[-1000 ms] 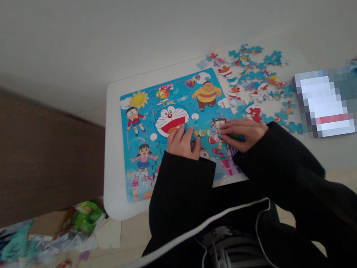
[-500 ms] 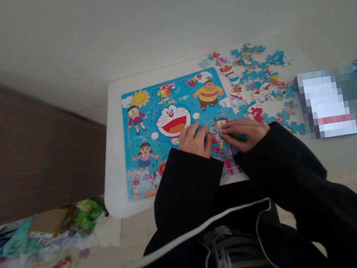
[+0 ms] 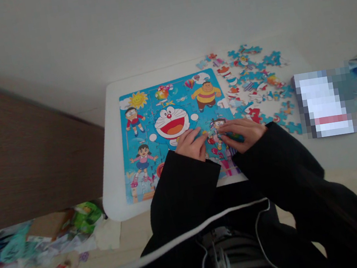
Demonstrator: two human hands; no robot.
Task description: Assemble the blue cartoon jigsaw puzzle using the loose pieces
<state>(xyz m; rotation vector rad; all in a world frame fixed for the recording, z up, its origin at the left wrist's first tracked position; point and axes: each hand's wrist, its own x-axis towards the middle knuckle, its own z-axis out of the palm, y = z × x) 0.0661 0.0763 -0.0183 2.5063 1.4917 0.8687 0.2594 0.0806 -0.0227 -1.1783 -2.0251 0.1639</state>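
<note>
A cartoon jigsaw puzzle [image 3: 138, 135] lies flat, largely assembled, with a blue cat's laughing face in its middle. My left hand [image 3: 191, 144] rests on its lower middle, just below that face, fingers stretched out and holding nothing visible. Over the lower right part of the picture is my right hand [image 3: 244, 133]. Its thumb and fingers pinch a puzzle piece at the figure with glasses; the fingertips partly hide the piece. Both hands and black sleeves cover some of the lower puzzle.
Loose puzzle pieces [image 3: 251, 80] are scattered right of the puzzle on the white table [image 3: 112, 171]. A blurred-out phone [image 3: 323, 103] lies farther right. A white cord [image 3: 168, 248] crosses before my body. Papers and bags, one a green bag [image 3: 86, 217], lie on the floor at left.
My left hand has shifted slightly down and left, its fingers now flatter and farther from my right hand's fingertips. My right hand stays at nearly the same spot on the puzzle.
</note>
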